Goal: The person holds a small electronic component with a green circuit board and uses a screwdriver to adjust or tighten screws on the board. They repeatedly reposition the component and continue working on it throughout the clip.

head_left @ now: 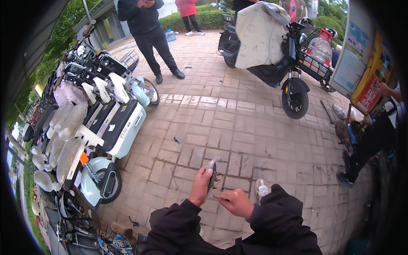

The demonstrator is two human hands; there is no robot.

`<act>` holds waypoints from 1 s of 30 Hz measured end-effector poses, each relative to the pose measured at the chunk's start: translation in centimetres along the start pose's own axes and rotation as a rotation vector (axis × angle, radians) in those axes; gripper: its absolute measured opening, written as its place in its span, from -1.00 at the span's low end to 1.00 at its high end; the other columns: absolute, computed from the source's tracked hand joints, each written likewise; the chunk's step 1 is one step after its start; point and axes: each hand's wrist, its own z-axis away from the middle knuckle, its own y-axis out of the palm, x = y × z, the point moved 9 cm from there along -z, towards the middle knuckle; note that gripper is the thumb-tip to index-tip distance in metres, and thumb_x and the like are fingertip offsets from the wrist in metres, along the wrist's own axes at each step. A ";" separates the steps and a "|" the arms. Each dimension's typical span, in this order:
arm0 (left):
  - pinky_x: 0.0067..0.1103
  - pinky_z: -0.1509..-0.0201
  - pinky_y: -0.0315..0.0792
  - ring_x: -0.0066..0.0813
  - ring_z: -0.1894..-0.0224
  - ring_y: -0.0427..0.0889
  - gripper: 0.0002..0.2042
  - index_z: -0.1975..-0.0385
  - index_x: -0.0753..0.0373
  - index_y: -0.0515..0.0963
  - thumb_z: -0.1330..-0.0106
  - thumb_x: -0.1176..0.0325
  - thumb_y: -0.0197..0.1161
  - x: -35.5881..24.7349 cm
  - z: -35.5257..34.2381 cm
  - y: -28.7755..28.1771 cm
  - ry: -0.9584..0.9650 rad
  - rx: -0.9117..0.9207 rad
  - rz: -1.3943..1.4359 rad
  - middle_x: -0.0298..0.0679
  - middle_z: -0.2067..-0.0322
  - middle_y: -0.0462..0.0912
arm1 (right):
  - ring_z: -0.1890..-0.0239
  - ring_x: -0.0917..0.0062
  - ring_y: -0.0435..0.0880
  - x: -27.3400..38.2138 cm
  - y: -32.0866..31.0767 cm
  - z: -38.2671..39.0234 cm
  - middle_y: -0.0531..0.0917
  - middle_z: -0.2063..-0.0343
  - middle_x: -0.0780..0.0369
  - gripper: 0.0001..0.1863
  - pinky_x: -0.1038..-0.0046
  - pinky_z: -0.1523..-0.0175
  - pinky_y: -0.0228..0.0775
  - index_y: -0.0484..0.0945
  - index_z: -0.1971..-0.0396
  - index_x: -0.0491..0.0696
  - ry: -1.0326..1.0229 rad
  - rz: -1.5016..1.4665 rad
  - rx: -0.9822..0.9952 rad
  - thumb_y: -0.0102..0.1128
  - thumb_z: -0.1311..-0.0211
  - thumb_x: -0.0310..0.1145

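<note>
Raised in front of me, my left hand (201, 186) is closed around a flat dark part with a silvery edge (212, 173), which I see almost edge-on. Its exact kind cannot be made out. My right hand (236, 203) is just to the right and slightly lower, fingers pinched together and pointing at the lower end of that part. A small slim thing shows at the right fingertips, too small to name. Both forearms wear dark sleeves. Below the hands, a pale shoe (262, 188) stands on the paving.
A row of parked electric scooters (123, 127) lines the left. Ahead right stands a scooter with a pale cover (260, 36), beside a water bottle (319, 51) in a basket. One person (148, 36) stands ahead; another person's leg (365, 148) is at right, near a yellow cabinet (376, 72).
</note>
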 end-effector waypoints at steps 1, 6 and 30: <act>-0.53 0.23 0.62 -0.42 0.09 0.75 -0.61 -0.15 0.22 0.43 -0.57 0.05 0.09 0.0 0.1 0.1 0.003 0.001 -0.002 -0.13 0.01 0.71 | 0.41 0.23 0.76 -0.3 0.0 0.0 0.77 0.34 0.04 -0.71 0.35 0.28 0.58 0.78 0.03 -0.03 0.036 -0.006 0.012 0.29 -0.27 -0.52; -0.52 0.21 0.62 -0.41 0.08 0.73 -0.60 -0.15 0.22 0.44 -0.56 0.04 0.09 -0.2 0.2 0.2 0.006 -0.008 -0.019 -0.14 0.01 0.70 | 0.50 0.18 0.73 -1.3 0.0 0.0 0.70 0.53 -0.01 -0.75 0.32 0.32 0.55 0.80 0.10 -0.05 0.199 -0.192 0.006 0.27 -0.27 -0.46; -0.55 0.24 0.62 -0.49 0.11 0.72 -0.59 -0.19 0.26 0.45 -0.56 0.07 0.14 -0.4 0.4 0.6 0.034 -0.005 0.003 -0.21 0.03 0.70 | 0.52 0.26 0.73 -2.0 0.1 0.3 0.72 0.54 0.07 -0.78 0.32 0.34 0.56 0.81 0.13 -0.04 0.167 -0.151 0.000 0.28 -0.30 -0.40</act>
